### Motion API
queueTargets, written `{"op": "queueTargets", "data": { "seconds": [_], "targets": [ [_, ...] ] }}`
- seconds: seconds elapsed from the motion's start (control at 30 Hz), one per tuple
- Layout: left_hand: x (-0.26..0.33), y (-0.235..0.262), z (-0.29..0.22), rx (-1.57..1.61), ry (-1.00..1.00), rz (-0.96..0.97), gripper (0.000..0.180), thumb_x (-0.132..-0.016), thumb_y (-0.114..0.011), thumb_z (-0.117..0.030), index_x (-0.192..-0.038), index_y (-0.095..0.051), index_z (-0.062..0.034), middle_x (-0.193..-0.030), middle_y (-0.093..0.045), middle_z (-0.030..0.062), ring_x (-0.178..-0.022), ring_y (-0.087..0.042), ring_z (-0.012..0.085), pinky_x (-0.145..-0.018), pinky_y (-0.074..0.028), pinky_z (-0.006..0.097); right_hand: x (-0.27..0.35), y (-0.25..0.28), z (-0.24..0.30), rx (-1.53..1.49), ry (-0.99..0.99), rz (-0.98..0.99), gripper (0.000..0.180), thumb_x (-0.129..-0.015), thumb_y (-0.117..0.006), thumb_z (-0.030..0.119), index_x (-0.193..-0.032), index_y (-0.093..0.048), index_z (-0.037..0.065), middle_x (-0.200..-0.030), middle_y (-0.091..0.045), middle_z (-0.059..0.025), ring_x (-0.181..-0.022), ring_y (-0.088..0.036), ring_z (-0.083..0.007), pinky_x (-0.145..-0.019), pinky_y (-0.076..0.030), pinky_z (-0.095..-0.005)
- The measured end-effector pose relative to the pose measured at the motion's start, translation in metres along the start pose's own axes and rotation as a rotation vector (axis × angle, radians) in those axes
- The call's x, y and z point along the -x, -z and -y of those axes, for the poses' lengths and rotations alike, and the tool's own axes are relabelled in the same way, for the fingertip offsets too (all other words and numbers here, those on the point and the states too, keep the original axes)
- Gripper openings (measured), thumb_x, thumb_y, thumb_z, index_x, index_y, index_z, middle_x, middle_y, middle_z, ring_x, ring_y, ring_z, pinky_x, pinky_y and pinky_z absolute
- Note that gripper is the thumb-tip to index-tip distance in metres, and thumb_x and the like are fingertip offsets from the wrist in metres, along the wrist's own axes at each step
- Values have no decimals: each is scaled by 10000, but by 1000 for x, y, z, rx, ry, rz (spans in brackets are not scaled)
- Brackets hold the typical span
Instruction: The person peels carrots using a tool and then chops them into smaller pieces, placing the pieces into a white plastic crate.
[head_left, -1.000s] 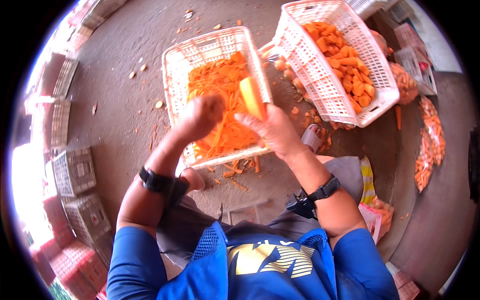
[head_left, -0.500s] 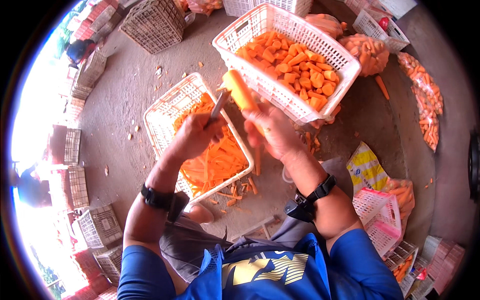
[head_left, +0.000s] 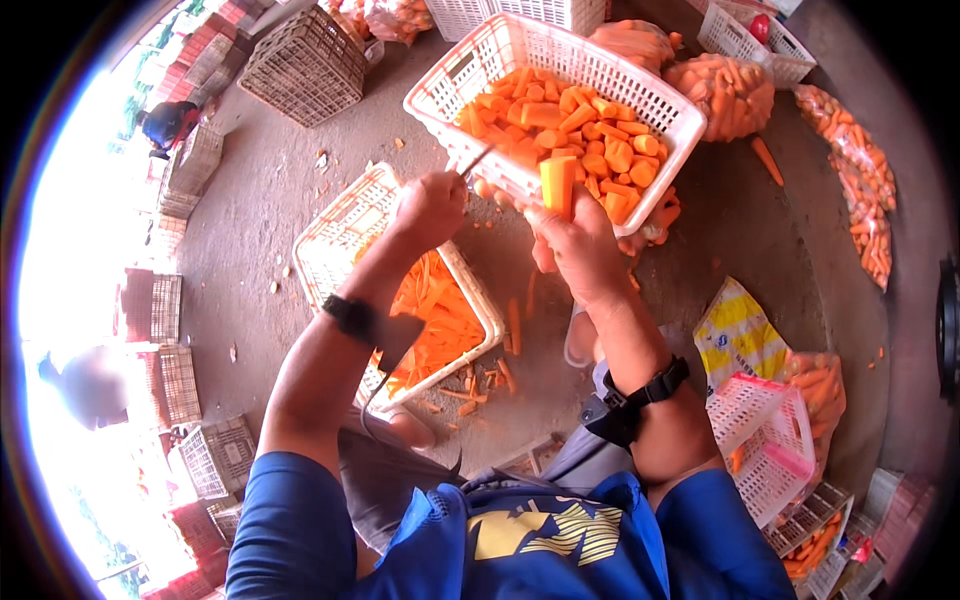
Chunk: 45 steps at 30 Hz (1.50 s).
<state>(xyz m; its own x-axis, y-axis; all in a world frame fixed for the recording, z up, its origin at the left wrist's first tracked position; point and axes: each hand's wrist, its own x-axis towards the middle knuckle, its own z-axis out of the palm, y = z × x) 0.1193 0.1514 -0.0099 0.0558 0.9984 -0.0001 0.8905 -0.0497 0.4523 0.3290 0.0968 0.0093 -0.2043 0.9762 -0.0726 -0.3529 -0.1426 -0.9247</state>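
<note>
My left hand is closed round the handle of a knife. Its thin dark blade points up and to the right, apart from the carrot. In my right hand a thick peeled carrot with flat cut sides stands end-up between thumb and fingers. Behind it is a white crate heaped with orange carrot chunks. Below my left wrist, a second white crate holds long carrot peelings, partly hidden by my forearm.
Carrot scraps lie on the concrete floor beside the peelings crate. Bags of carrots stand at the far right, with a long bag by the wall. A pink crate is near my right elbow. Stacked crates line the left.
The knife has come off the carrot; my left hand has moved up and right. My right hand has shifted right and turned the carrot more upright, in front of the chunk crate.
</note>
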Motion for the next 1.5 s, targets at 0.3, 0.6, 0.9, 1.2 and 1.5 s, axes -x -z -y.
{"op": "queueTargets", "data": {
  "seconds": [0.3, 0.6, 0.9, 1.2, 1.5],
  "targets": [
    [110, 10, 53, 193, 198, 160, 237, -897, -580, -239, -855, -637, -13, -638, -598, 171, -570, -610, 278, -550, -466, 408, -20, 9, 17, -367, 128, -34, 661, -825, -633, 78, -1400, -306, 65, -1228, -521, -169, -981, -638, -257, -769, -529, -338],
    [236, 118, 97, -235, 318, 211, 243, -847, -584, -269, -917, -655, -47, -776, -635, 215, -753, -635, 394, -673, -493, 440, -31, -23, -9, -73, 105, 10, 568, -820, -729, 301, -1211, -537, -64, -882, -626, -85, -678, -535, -93, -587, -436, -218],
    [353, 89, 136, 65, 570, -395, 148, -911, -541, -105, -904, -665, -25, -618, -564, 21, -582, -520, 75, -568, -449, 252, -36, -33, -62, 577, 317, 139, 318, -805, -700, 327, -931, -671, 37, -766, -654, -148, -680, -617, -195, -620, -485, -345],
    [370, 46, 160, -114, 463, -775, 100, -878, -557, -96, -908, -642, -52, -827, -623, 105, -759, -596, 233, -692, -488, 374, -10, -24, -85, 431, -87, 383, 611, -778, -782, 200, -1268, -528, -63, -1141, -615, -179, -1045, -591, -218, -890, -485, -308],
    [372, 55, 135, -46, 574, -667, 187, -790, -576, -146, -924, -686, -76, -957, -632, 132, -942, -600, 338, -813, -493, 438, 50, 42, -15, 1293, 77, 417, 381, -745, -708, 217, -1041, -617, -6, -878, -648, -149, -786, -615, -257, -697, -490, -384]
  ]
}}
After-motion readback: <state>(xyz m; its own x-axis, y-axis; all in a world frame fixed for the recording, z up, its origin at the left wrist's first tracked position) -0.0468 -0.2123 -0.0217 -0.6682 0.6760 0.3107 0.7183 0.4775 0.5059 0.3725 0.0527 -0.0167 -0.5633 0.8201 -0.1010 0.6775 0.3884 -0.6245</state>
